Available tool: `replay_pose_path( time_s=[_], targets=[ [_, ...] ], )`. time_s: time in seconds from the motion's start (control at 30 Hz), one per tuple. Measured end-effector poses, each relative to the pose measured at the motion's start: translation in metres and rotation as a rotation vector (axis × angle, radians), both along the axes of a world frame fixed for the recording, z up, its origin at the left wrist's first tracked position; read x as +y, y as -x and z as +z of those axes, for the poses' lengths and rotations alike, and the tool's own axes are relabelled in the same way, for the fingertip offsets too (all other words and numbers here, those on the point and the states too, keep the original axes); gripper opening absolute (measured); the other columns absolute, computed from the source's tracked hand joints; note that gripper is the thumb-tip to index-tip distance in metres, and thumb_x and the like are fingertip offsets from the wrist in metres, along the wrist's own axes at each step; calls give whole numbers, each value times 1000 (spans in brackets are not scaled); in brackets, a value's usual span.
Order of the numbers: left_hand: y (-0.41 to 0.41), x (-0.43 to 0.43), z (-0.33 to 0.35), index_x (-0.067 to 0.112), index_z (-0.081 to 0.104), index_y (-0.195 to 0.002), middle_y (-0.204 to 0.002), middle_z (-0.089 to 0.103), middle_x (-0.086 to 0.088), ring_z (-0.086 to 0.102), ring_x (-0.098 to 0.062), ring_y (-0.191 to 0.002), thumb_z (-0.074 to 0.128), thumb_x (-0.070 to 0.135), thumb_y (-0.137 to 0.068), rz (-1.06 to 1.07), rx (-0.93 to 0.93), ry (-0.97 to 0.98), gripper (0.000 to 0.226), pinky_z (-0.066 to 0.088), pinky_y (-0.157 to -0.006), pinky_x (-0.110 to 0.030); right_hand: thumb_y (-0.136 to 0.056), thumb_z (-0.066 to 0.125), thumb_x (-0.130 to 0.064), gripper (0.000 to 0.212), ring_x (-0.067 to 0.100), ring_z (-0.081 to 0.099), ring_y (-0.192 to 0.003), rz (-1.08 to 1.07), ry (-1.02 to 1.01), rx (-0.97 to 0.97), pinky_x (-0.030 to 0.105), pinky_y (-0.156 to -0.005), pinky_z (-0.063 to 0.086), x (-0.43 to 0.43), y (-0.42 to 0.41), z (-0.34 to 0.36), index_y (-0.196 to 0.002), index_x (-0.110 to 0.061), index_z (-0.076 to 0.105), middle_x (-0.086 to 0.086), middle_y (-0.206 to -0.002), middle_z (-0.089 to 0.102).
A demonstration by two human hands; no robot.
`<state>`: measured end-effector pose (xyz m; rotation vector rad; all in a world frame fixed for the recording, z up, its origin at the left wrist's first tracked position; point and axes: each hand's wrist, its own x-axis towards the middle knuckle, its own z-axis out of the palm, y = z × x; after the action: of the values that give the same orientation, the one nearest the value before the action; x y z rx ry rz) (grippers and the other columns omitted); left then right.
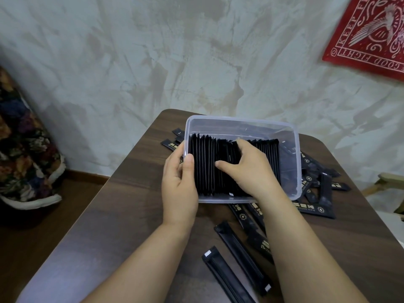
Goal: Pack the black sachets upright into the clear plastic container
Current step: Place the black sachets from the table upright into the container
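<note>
Left hand (179,178) grips left wall of clear rectangular plastic container (240,125) on dark wooden table (131,215). Right hand (249,169) is inside, fingers curled over row of upright black sachets (205,167). Loose black foil sachets (241,258) lie on near side, long axes pointing away. Right hand is nearer to them.

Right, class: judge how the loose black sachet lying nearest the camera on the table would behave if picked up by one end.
The loose sachet is long, thin and flat, so probably light, and it may droop. Its film looks glossy, so perhaps slippery to pinch. Lying flat on the table, it should slide rather than roll.
</note>
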<state>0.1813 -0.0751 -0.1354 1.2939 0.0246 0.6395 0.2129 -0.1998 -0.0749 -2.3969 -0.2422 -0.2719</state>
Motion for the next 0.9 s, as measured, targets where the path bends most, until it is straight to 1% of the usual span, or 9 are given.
replay_pose_path(
  time_s=[0.2,0.37,0.5,0.53,0.63,0.67,0.73,0.8,0.9],
  targets=[
    [-2,0,-3,33,60,-128,-132,60,3,53,-11,-127,45,37,-95,13,-2,-11,36,41,-110,-44,-81,69,-34,30,19,59,-83,-17,34,-35,37,-74,51,1,1,0,-101,-16,55,2,-90,64],
    [0,-1,0,40,60,-122,-132,60,6,53,-9,-127,45,36,-94,21,-9,-17,32,40,-111,-43,-83,69,-27,32,14,58,-81,-32,-56,-99,28,-71,47,4,3,2,-111,-18,57,0,-94,65],
    [0,0,-2,35,60,-126,-132,60,6,52,-9,-127,45,37,-94,22,2,-13,36,41,-111,-43,-81,71,-29,39,15,60,-83,-51,-96,-105,29,-73,47,9,5,0,-114,-20,54,1,-96,65],
    [0,0,-2,34,60,-127,-132,60,6,53,-8,-127,45,37,-94,22,5,-15,37,41,-110,-43,-81,71,-32,41,15,60,-85,-55,-75,-99,29,-74,48,9,6,0,-116,-21,53,2,-99,65],
    [-1,0,-1,29,60,-129,-133,60,3,54,-9,-125,45,37,-93,17,8,-3,40,42,-109,-44,-82,69,-39,51,17,56,-109,-66,12,-83,32,-83,47,7,7,2,-126,-25,49,0,-119,60],
    [-1,0,-1,30,60,-129,-133,60,3,54,-9,-125,45,37,-93,16,11,-1,40,42,-109,-45,-82,69,-40,53,17,55,-112,-66,31,-73,32,-84,46,6,7,3,-128,-25,47,-1,-122,59],
    [-1,0,-2,33,60,-127,-132,60,4,53,-10,-126,45,38,-93,21,12,-6,37,41,-109,-45,-82,67,-44,52,17,55,-105,-59,82,-44,32,-79,46,2,7,6,-127,-25,48,-3,-116,58],
    [-1,0,-2,34,60,-127,-132,60,5,53,-10,-127,45,38,-94,25,9,-11,36,41,-110,-45,-82,66,-47,50,16,55,-98,-45,166,-4,31,-74,46,-1,6,7,-124,-25,49,-7,-102,56],
    [-1,0,-1,35,60,-125,-131,60,5,53,-9,-126,44,37,-94,28,2,-22,35,41,-110,-44,-83,65,-46,47,16,54,-89,-35,243,25,33,-73,48,-3,6,8,-121,-23,51,-10,-85,50]
  ],
)
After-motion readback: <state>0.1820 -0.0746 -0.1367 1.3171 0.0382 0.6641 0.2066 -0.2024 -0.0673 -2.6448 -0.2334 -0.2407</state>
